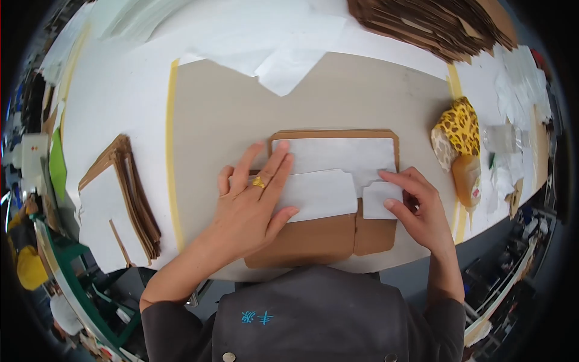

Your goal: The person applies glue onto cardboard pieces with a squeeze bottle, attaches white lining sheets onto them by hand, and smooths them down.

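In front of me lies a flat brown leather-like piece (pixel 313 238) with a notched outline. White backing sheets cover its upper part, a wide one (pixel 338 151) at the top and a narrower one (pixel 322 194) below. My left hand (pixel 253 199), a gold ring on one finger, rests flat with fingers spread over the left side of these sheets. At the right edge my right hand (pixel 419 202) has curled fingers, with thumb and index fingertip at a small white tab (pixel 377 202). What its other fingers touch is hidden.
A stack of brown pieces with white faces (pixel 114 205) lies left. Another brown stack (pixel 428 24) sits at the back right. White paper (pixel 271 48) covers the far side. A leopard-print cloth (pixel 461 127) and an amber bottle (pixel 466 181) lie right.
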Tool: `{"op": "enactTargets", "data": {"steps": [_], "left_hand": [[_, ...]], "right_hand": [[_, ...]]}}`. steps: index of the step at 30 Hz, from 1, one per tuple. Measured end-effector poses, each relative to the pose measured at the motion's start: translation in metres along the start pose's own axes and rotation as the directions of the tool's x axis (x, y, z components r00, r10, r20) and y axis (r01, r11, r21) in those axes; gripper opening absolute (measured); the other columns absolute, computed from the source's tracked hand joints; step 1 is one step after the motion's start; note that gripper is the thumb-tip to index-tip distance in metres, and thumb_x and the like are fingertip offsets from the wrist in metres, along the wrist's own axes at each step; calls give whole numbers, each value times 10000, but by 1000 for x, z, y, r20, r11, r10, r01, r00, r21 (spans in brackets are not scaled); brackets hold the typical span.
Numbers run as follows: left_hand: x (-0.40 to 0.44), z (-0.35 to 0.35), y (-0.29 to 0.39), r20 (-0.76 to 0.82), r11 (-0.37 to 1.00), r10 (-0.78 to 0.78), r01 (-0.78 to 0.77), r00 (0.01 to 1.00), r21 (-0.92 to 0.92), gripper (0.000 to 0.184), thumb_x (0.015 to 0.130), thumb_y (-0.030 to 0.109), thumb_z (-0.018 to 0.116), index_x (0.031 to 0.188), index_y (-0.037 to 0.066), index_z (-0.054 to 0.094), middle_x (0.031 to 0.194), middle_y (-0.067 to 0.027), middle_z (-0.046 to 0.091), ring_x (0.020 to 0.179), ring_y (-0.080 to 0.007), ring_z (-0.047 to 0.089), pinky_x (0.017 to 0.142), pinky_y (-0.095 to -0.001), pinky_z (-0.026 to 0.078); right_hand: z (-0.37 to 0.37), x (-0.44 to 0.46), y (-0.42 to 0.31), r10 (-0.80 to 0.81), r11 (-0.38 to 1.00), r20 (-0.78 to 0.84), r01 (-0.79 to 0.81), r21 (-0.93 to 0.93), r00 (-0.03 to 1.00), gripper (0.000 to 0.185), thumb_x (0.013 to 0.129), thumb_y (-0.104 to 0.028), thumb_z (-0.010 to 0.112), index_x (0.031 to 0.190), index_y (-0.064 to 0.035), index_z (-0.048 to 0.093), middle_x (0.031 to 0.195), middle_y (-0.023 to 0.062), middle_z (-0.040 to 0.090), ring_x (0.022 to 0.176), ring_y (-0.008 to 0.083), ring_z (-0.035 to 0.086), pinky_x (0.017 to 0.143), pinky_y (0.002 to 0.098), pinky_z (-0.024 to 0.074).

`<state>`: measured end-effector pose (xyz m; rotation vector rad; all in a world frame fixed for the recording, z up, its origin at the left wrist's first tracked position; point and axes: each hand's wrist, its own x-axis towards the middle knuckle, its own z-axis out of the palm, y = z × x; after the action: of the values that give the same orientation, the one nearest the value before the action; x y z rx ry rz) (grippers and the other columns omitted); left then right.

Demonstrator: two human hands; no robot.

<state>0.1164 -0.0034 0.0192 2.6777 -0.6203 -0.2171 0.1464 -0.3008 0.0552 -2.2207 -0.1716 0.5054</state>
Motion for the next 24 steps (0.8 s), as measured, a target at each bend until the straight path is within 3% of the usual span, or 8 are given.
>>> {"op": "enactTargets", "data": {"steps": [4, 6, 9, 12, 22, 24], "left_hand": [[12, -5, 9, 20, 994, 80, -81, 997, 75, 749, 844, 347, 620, 1450, -11, 361, 1572, -142, 269, 1440, -404, 161, 1045, -545, 191], [24, -10, 19, 63, 988, 132, -137, 989, 71, 732, 869, 376, 595, 1448, -9, 366, 1565, -141, 283, 1460, -375, 159, 1102, -552, 156], [50, -17, 35, 130, 938, 344, -334, 930, -95, 643, 924, 343, 551, 1433, -13, 383, 1537, -150, 324, 1445, -318, 256, 1159, -486, 186], [72, -11, 46, 106, 886, 449, -426, 887, -184, 612, 922, 278, 549, 1428, -25, 383, 1525, -178, 332, 1428, -347, 282, 1149, -486, 234], [96, 19, 43, 61, 883, 453, -438, 889, -171, 557, 908, 159, 504, 1404, -63, 385, 1501, -213, 351, 1414, -371, 297, 1154, -471, 260], [96, 18, 43, 61, 883, 458, -447, 887, -142, 534, 904, 134, 491, 1392, -65, 400, 1505, -209, 347, 1417, -374, 290, 1152, -465, 267]], "right_hand": [[-3, -1, 0, -18, 1000, 15, 18, 1, 1000, 345, 844, -115, 707, 1179, -58, 651, 854, 40, 524, 620, 132, 461, 573, 266, 406], [-4, -2, 3, -7, 1000, -1, 7, -3, 1000, 350, 849, -149, 711, 1184, -65, 652, 846, 42, 515, 620, 141, 476, 575, 281, 420], [-5, -2, 4, -21, 1000, 24, 21, -9, 999, 364, 858, -193, 708, 1196, -73, 647, 870, 50, 534, 615, 152, 505, 584, 298, 441], [-6, -2, 4, -30, 1000, 12, 30, -8, 999, 365, 861, -215, 705, 1192, -73, 644, 888, 60, 549, 616, 168, 525, 597, 311, 455], [-8, -5, 5, -39, 996, 22, 41, -78, 999, 351, 849, -223, 708, 1153, -66, 628, 911, 97, 571, 675, 245, 598, 636, 364, 484], [-7, -8, 8, -129, 972, -6, 125, -200, 992, 307, 830, -207, 715, 1092, -70, 631, 917, 102, 583, 725, 283, 614, 667, 385, 493]]}}
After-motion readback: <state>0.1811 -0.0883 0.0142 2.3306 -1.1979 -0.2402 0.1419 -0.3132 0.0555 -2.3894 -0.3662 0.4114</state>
